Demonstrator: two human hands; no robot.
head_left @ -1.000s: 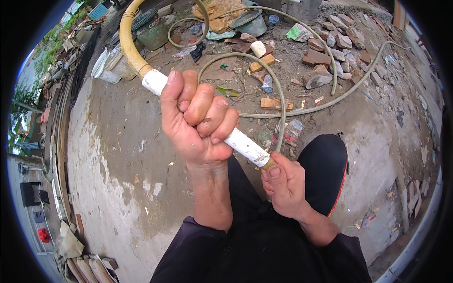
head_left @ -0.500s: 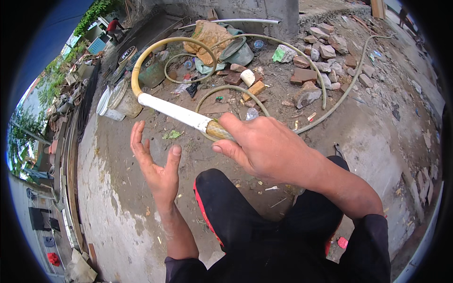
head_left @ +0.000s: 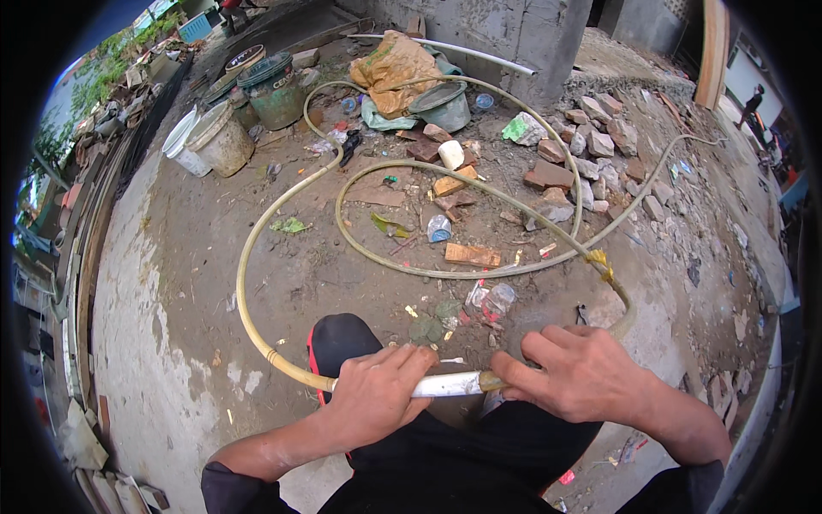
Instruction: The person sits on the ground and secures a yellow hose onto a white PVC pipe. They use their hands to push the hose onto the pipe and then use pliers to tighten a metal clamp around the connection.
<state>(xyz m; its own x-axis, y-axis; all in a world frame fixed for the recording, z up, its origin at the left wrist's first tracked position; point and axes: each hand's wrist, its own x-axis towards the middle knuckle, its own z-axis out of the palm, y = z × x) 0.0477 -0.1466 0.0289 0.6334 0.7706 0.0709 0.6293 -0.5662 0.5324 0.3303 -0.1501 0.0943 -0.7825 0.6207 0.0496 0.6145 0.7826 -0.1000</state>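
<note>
A short white plastic pipe [head_left: 447, 385] lies level across my lap, close over my knees. My left hand [head_left: 378, 387] is closed over its left part. From that end a yellowish hose [head_left: 248, 283] runs out and curves away over the ground. At the pipe's right end my right hand [head_left: 578, 370] grips the hose section that meets it, thumb beside the joint. Past my right hand the hose bends upward, with a yellow strip [head_left: 602, 264] tied round it. My palms hide parts of both joints.
Muddy ground carries hose loops, a wood block [head_left: 473, 255] and crumpled clear plastic [head_left: 497, 300]. Beyond lie a rubble pile [head_left: 591, 158], a brown sack [head_left: 394, 73] and a grey-green tub [head_left: 443, 104]. Dirty buckets [head_left: 221, 141] stand at the far left. A concrete wall [head_left: 514, 34] rises behind.
The pipe and hose have come down and nearer, from raised and slanting to level over my lap. My left hand, open and empty before, now holds the pipe; my right keeps its grip.
</note>
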